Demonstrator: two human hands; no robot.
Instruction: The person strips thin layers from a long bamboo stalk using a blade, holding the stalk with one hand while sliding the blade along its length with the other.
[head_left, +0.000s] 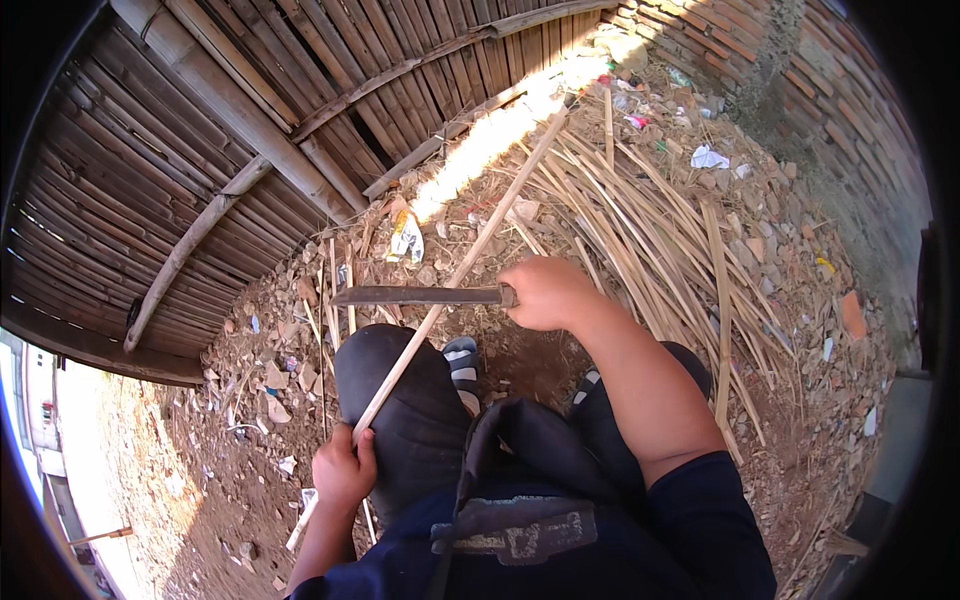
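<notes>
My left hand (343, 468) is closed round the lower part of a long pale bamboo strip (482, 243). The strip slants up to the right, past my left knee, its far end near the sunlit ground by the wall. In my right hand (549, 293) is the handle of a machete (420, 296), its dark blade pointing left. The blade lies level across the strip above my left knee; I cannot tell whether it touches. Most of the handle is hidden by my fingers.
A heap of bamboo strips (640, 230) lies ahead to the right. Rubble and litter cover the ground, with a white scrap of plastic (407, 238) beyond the blade. A bamboo wall (200, 170) stands at left, a brick wall (840, 110) at right.
</notes>
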